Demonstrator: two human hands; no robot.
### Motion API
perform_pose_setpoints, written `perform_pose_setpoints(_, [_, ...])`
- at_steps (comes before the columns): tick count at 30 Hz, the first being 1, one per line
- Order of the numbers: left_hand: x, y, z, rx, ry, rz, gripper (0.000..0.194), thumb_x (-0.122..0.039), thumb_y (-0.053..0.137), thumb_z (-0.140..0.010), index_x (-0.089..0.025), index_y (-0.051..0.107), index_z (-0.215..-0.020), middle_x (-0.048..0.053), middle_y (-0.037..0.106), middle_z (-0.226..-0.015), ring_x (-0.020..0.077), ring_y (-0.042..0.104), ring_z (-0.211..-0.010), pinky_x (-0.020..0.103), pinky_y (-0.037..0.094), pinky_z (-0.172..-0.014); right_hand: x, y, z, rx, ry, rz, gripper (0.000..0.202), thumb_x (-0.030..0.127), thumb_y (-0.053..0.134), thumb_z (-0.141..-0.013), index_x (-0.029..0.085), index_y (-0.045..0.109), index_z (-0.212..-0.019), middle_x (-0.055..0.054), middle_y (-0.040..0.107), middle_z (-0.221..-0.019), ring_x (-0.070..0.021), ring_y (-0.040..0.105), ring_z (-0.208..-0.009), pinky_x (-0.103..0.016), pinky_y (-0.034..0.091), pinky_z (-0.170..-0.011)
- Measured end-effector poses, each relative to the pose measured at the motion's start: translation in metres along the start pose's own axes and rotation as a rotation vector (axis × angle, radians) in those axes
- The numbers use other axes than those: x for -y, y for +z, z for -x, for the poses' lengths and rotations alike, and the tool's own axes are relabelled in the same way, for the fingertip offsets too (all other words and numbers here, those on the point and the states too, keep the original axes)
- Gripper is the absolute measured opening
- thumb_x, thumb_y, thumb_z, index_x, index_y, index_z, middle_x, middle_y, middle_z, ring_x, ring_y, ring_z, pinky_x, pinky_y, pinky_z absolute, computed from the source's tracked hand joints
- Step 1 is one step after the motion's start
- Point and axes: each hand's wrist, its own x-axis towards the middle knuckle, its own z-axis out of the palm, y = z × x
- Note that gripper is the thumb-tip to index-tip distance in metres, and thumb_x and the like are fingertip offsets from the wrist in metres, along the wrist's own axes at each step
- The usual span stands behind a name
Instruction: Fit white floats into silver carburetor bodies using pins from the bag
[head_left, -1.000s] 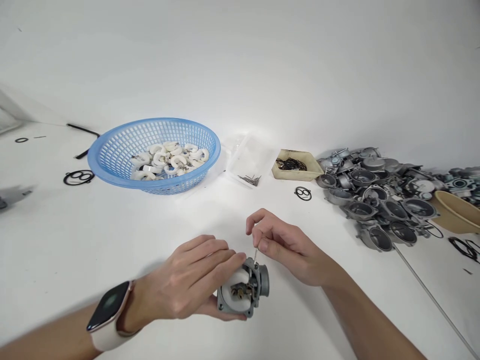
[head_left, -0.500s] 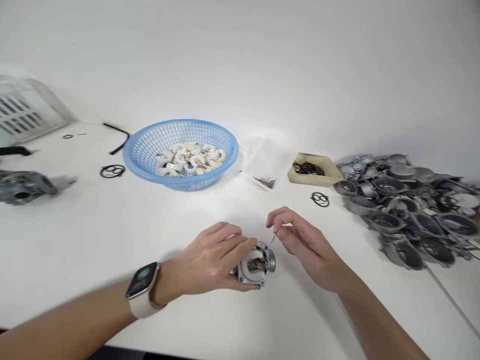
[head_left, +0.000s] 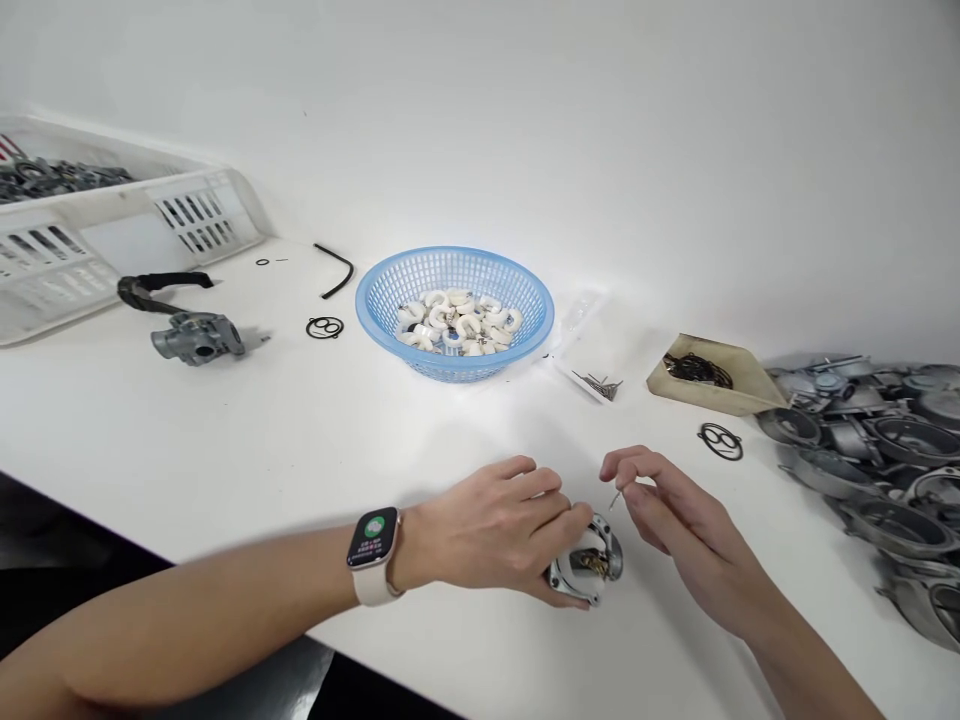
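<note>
My left hand (head_left: pixel 499 525) is wrapped round a grey metal carburetor (head_left: pixel 615 558) at the front of the white table. Its open side faces up, showing a white float part and brassy pieces inside; my fingers hide much of the body. Just right of it, my right hand (head_left: pixel 690 525) pinches a thin metal pin (head_left: pixel 615 499) between thumb and forefinger. The pin points down towards the carburetor's rim, apart from it.
A blue basket (head_left: pixel 375 315) holds white floats. To its right lie small pins (head_left: pixel 598 384) in a clear bag and a cream tray (head_left: pixel 739 385) of black rings. Metal bowls (head_left: pixel 847 470) are piled at right. At left stand another carburetor (head_left: pixel 199 338) and a white crate (head_left: pixel 120 240).
My view has swung left, bringing the crate and the other carburetor further in. My hands keep nearly the same hold on the carburetor and the pin.
</note>
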Motion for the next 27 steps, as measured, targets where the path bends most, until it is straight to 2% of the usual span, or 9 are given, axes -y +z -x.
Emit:
perform_pose_setpoints(4, [-0.001, 0.003, 0.003, -0.014, -0.072, 0.046, 0.056, -0.065, 0.055, -0.1, -0.011, 0.062, -0.113, 0.007, 0.071, -0.082, 0.0222, 0.065, -0.08, 0.036, 0.051, -0.072, -0.003, -0.001, -0.003, 0.05, -0.001, 0.007, 0.023, 0.048, 0.048, -0.108, 0.028, 0.058, -0.105, -0.002, 0.058, -0.108, -0.0113, 0.035, -0.059, -0.029, 0.031, -0.053])
perform_pose_setpoints(7, [-0.002, 0.003, 0.004, -0.001, -0.149, 0.077, 0.055, -0.063, 0.065, -0.094, -0.013, 0.06, -0.117, 0.008, 0.074, -0.09, 0.0246, 0.067, -0.087, 0.038, 0.054, -0.075, -0.004, -0.004, -0.007, 0.07, 0.03, 0.019, 0.025, 0.05, 0.047, -0.108, 0.027, 0.057, -0.107, -0.001, 0.056, -0.099, -0.0121, 0.035, -0.061, -0.029, 0.031, -0.056])
perform_pose_setpoints(12, [0.005, 0.005, 0.005, 0.015, -0.177, 0.093, 0.06, -0.058, 0.077, -0.087, -0.015, 0.056, -0.123, 0.009, 0.073, -0.097, 0.0275, 0.069, -0.091, 0.041, 0.056, -0.079, -0.008, -0.006, -0.012, 0.061, 0.054, 0.042, 0.029, 0.051, 0.045, -0.109, 0.025, 0.056, -0.104, 0.004, 0.046, -0.079, -0.0132, 0.033, -0.063, -0.028, 0.03, -0.059])
perform_pose_setpoints(17, [0.013, 0.005, 0.004, 0.064, -0.216, 0.111, 0.056, -0.053, 0.077, -0.088, -0.018, 0.054, -0.125, 0.007, 0.072, -0.098, 0.0257, 0.068, -0.09, 0.039, 0.055, -0.079, -0.013, -0.014, -0.016, -0.011, 0.071, 0.133, 0.033, 0.054, 0.044, -0.108, 0.025, 0.058, -0.104, 0.007, 0.033, -0.067, -0.0128, 0.032, -0.058, -0.026, 0.028, -0.054])
perform_pose_setpoints(19, [0.015, 0.005, 0.004, 0.086, -0.234, 0.123, 0.055, -0.053, 0.077, -0.088, -0.019, 0.054, -0.125, 0.005, 0.071, -0.097, 0.0248, 0.068, -0.089, 0.038, 0.054, -0.08, -0.02, -0.027, -0.019, -0.093, 0.063, 0.179, 0.033, 0.055, 0.046, -0.107, 0.025, 0.059, -0.104, 0.007, 0.038, -0.067, -0.0127, 0.035, -0.057, -0.026, 0.03, -0.054])
perform_pose_setpoints(22, [0.016, 0.003, 0.005, 0.11, -0.257, 0.137, 0.056, -0.053, 0.079, -0.086, -0.02, 0.054, -0.125, 0.004, 0.069, -0.098, 0.0238, 0.066, -0.088, 0.038, 0.053, -0.079, -0.039, -0.063, -0.026, -0.29, 0.062, 0.274, 0.032, 0.053, 0.048, -0.105, 0.023, 0.059, -0.104, 0.003, 0.054, -0.077, -0.0143, 0.047, -0.063, -0.027, 0.039, -0.058])
perform_pose_setpoints(25, [0.016, 0.001, 0.006, 0.139, -0.294, 0.152, 0.055, -0.05, 0.081, -0.084, -0.021, 0.055, -0.123, 0.004, 0.067, -0.098, 0.0234, 0.065, -0.087, 0.037, 0.053, -0.079, -0.067, -0.104, -0.03, -0.502, 0.099, 0.396, 0.029, 0.047, 0.052, -0.105, 0.02, 0.062, -0.102, -0.002, 0.065, -0.095, -0.0181, 0.06, -0.081, -0.032, 0.05, -0.074])
perform_pose_setpoints(27, [0.015, -0.001, 0.006, 0.164, -0.317, 0.165, 0.055, -0.046, 0.082, -0.081, -0.021, 0.056, -0.122, 0.003, 0.068, -0.098, 0.0234, 0.065, -0.088, 0.038, 0.052, -0.08, -0.085, -0.125, -0.029, -0.567, 0.162, 0.463, 0.027, 0.042, 0.059, -0.104, 0.017, 0.065, -0.11, -0.005, 0.067, -0.105, -0.0195, 0.065, -0.091, -0.037, 0.055, -0.082])
